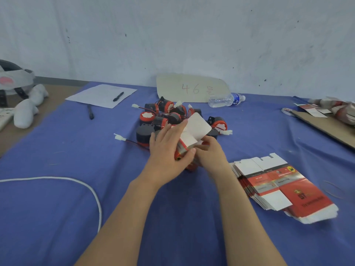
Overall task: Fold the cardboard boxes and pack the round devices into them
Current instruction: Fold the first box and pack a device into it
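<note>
Forearms enter low, meet over mid-tabletop (57,146). White cord (76,181) lies left of hands. Left hand (169,148) grips half-formed box (194,131), thumb across its side; right hand (211,154) pinches lower flap, hands close together. Judgement: hold body square, tuck side flaps before white lid flap. Round devices (165,116) heaped just beyond hands; flat boxes (282,187) stacked to right.

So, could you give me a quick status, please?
Left hand, right hand gripping box, top flap open. Round devices piled behind. Flat boxes stacked right.
</note>
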The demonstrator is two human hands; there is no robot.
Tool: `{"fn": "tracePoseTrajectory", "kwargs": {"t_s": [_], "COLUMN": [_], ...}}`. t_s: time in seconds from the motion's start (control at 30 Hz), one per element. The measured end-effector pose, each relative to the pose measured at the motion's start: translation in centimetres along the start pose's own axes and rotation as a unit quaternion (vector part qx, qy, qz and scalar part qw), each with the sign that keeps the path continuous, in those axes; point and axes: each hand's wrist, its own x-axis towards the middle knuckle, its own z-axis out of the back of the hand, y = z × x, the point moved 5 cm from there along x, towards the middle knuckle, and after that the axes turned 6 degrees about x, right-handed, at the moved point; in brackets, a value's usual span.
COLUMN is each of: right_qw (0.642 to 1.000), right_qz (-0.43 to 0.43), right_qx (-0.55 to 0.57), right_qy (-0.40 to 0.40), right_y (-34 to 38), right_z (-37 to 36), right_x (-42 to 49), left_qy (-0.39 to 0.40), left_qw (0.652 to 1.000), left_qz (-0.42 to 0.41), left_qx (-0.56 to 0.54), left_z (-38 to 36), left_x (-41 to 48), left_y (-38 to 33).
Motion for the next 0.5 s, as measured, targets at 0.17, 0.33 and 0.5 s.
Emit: {"fn": "tracePoseTrajectory", "kwargs": {"t_s": [0.17, 0.33, 0.5], "right_qw": [0.986, 0.992, 0.974], "right_qz": [0.098, 0.016, -0.031], "right_qx": [-0.077, -0.128, -0.223], "right_qy": [-0.107, -0.012, -0.011], "right_y": [0.5, -0.5, -0.7], "right_z": [0.6, -0.7, -0.2], "right_x": [0.3, 0.4, 1.1], "left_qy": [-0.017, -0.102, -0.127], "left_qw": [0.996, 0.977, 0.979], "left_qz": [0.018, 0.126, 0.028], "left_qx": [-0.089, -0.137, -0.155], "left_z": [-0.1, -0.7, 0.0], "left_x": [0.3, -0.4, -0.6], "left_y": [0.9, 0.7, -2.0]}}
